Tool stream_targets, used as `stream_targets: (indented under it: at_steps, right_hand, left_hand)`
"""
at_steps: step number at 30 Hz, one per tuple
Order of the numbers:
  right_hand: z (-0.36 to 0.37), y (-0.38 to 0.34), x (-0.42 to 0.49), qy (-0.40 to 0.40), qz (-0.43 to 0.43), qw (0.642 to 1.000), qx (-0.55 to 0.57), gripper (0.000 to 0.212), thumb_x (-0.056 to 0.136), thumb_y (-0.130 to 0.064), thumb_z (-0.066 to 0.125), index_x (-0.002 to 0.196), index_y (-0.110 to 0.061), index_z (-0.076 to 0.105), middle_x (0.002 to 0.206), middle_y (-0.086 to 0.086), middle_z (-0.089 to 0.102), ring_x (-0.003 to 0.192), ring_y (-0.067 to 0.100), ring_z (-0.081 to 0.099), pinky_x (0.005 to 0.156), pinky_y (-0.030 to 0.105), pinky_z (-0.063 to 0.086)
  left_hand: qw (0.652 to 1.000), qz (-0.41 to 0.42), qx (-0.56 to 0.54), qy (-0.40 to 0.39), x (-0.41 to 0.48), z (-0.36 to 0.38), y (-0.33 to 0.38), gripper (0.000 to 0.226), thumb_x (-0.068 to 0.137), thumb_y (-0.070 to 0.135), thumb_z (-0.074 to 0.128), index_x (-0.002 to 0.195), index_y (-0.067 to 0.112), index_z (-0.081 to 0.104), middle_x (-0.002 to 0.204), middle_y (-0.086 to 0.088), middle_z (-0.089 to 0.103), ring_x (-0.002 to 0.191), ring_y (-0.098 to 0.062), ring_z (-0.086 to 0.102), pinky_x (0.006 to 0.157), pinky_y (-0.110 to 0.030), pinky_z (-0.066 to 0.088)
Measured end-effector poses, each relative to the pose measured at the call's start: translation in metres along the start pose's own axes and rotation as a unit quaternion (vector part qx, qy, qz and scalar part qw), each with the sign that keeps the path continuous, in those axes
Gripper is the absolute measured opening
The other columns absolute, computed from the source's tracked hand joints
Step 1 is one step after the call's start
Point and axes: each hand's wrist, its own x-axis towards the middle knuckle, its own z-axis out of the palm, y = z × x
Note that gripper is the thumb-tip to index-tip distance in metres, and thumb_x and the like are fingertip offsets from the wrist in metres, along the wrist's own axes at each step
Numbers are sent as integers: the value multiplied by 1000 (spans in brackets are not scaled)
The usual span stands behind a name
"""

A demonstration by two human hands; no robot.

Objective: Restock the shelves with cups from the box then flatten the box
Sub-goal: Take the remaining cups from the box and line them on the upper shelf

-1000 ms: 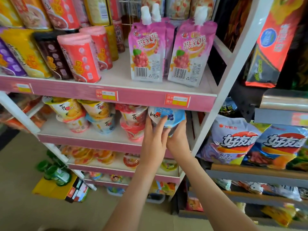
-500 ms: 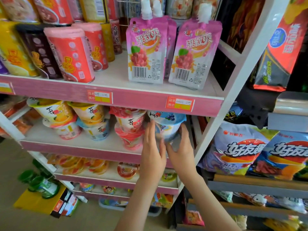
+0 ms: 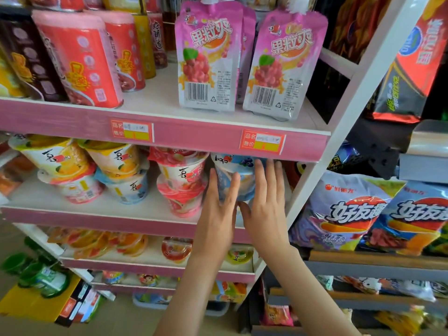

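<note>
A blue-lidded cup [image 3: 244, 180] stands at the right end of the second shelf [image 3: 97, 214], under the pink price rail, on top of another cup that my hands mostly hide. My left hand [image 3: 218, 212] lies against its left front with straight fingers. My right hand [image 3: 265, 204] touches its right side, fingers straight and pointing up. Next to it on the left is a stack of two red cups [image 3: 181, 180], then yellow, pink and blue cups [image 3: 116, 170] further left. No box shows in this view.
Pink pouches [image 3: 208, 57] and tall cans [image 3: 80, 57] fill the shelf above. A white slanted post [image 3: 339, 132] borders the cups on the right, with chip bags [image 3: 351, 209] beyond. Jelly cups [image 3: 177, 248] sit on the shelf below. A yellow carton with green bottles [image 3: 36, 301] is on the floor.
Both hands went from gripping the blue cup to lying against it with straight fingers. The cup now sits further in on the shelf, and the view has moved closer.
</note>
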Motion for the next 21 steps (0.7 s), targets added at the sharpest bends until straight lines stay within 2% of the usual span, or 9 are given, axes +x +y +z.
stream_targets:
  at_steps: [5,7,8,10,14,16,18,19,21]
  right_hand:
    - [0,7,1,-13,-54,995,80,106,77,3,72,147,-29,-1,155,6,0,144,34,5,113,39,21]
    - [-3,6,-2,-32,-50,989,139,101,79,10,64,147,-33,2,156,1,-6,144,33,11,94,25,44]
    - [-4,5,-1,-25,-50,985,165,99,79,11,62,147,-32,5,156,1,-9,142,35,18,80,21,48]
    - [-6,4,0,-27,-57,979,195,94,80,8,63,148,-30,9,156,4,-10,134,31,28,67,22,50]
    - [-14,-1,4,-36,1,973,227,73,85,4,63,135,-34,25,155,-1,-3,121,19,20,75,50,50]
    - [-13,-2,8,-22,24,967,253,71,85,8,60,130,-34,25,157,5,1,126,-10,18,82,40,47]
    - [-11,-2,11,-7,26,960,277,71,85,13,56,131,-31,26,158,8,4,115,-36,13,86,17,41]
    - [-10,-2,12,-4,29,959,284,69,85,15,54,134,-26,29,158,9,6,117,-32,17,86,10,37]
    - [-7,-1,12,-1,45,956,289,65,85,18,51,139,-12,31,157,10,6,124,-5,19,90,16,36]
  left_hand:
    - [999,35,-1,13,1,-3,-6,85,91,14,57,150,28,-3,151,-28,17,141,-38,20,107,-37,34]
    - [999,31,-10,3,-2,-2,-3,78,93,15,54,149,30,1,152,-27,14,142,-37,17,106,-35,31]
    - [999,29,-12,9,-1,-2,-3,77,93,14,54,149,29,3,153,-27,13,142,-37,18,104,-34,31]
    - [999,41,-5,14,2,-4,-4,73,93,14,54,149,25,10,153,-26,14,140,-36,23,100,-31,34]
    - [999,48,2,6,8,-7,-4,73,91,6,54,149,27,16,150,-28,20,133,-40,36,93,-41,49]
    - [998,57,9,19,10,-6,0,77,86,0,59,148,22,21,147,-30,25,131,-42,37,92,-45,51]
    - [997,64,6,33,12,-4,5,82,81,-6,63,148,20,22,146,-32,26,132,-44,35,93,-47,50]
    - [997,65,0,32,13,-3,6,86,79,-7,63,148,21,21,147,-31,25,134,-43,33,93,-47,49]
    - [998,61,-13,29,14,0,4,92,78,-9,63,148,25,16,150,-29,20,137,-42,27,95,-49,48]
